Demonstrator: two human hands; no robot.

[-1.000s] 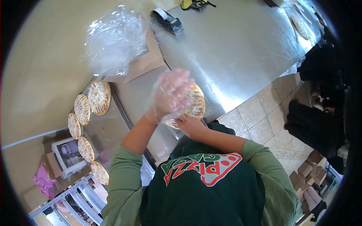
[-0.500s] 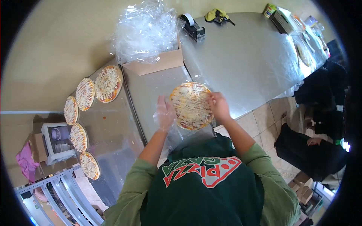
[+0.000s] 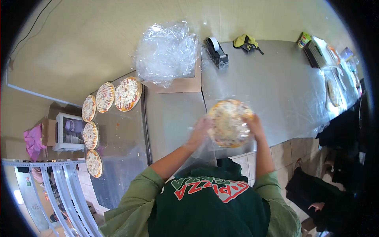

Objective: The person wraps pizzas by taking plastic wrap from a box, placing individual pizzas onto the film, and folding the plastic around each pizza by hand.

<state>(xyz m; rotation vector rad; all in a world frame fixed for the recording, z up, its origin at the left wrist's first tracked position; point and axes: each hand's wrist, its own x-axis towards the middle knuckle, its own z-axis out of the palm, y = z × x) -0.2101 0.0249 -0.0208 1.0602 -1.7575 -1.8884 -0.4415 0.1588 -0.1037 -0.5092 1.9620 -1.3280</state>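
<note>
A round pizza [image 3: 230, 124] topped with pale shredded cheese is held just above the front of the metal table, blurred by motion. Clear plastic shows around its edges. My left hand [image 3: 200, 131], in a thin transparent glove, closes on the pizza's left rim, its fingers partly smeared. On the opposite side my right hand [image 3: 254, 125] grips the right rim, with the fingers curled onto it. Loose clear film hangs below the left hand.
Several topped pizzas [image 3: 128, 94] stand along the left table's edge. A cardboard box [image 3: 179, 85] holding clear plastic bags [image 3: 167, 53] is at the back, beside a tape dispenser [image 3: 217, 53] and a yellow-black item [image 3: 246, 42]. A person in dark clothing [image 3: 316, 193] is at right.
The view has shifted, so the surroundings sit lower in it. Both hands and the pizza have moved rightward together. My left hand has gone from lying flat beside the rim to closing on it.
</note>
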